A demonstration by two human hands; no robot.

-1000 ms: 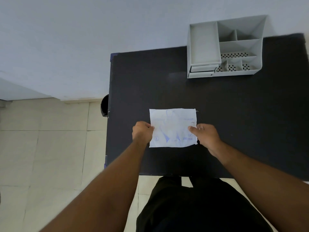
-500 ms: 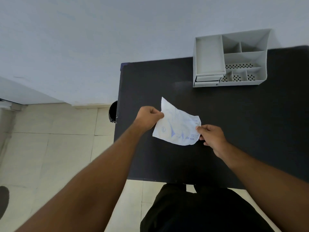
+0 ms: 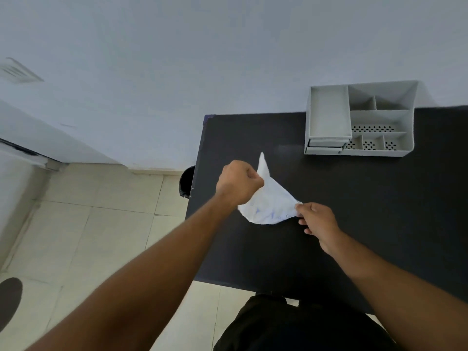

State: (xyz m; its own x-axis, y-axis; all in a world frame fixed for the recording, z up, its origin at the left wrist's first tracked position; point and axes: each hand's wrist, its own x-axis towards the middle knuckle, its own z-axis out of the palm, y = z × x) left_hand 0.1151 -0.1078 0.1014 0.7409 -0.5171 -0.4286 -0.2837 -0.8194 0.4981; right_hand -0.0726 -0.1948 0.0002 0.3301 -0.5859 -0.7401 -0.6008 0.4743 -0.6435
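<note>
A crumpled white sheet with blue print [image 3: 269, 202] hangs lifted above the black table [image 3: 367, 219], tilted with one corner pointing up. My left hand [image 3: 238, 182] grips its left edge in a curled fist. My right hand [image 3: 317, 221] pinches the sheet's right corner between thumb and fingers, lower than the left hand.
A grey desk organiser [image 3: 359, 120] with several compartments stands at the table's far edge against the wall. A dark round bin [image 3: 187, 182] sits on the tiled floor [image 3: 101, 236] beside the table's left edge. A dark garment [image 3: 298, 325] shows below at the near edge.
The sheet lay flat on the table a second ago; both hands have raised it, the left hand higher, so it now tilts and folds. The view has shifted left.
</note>
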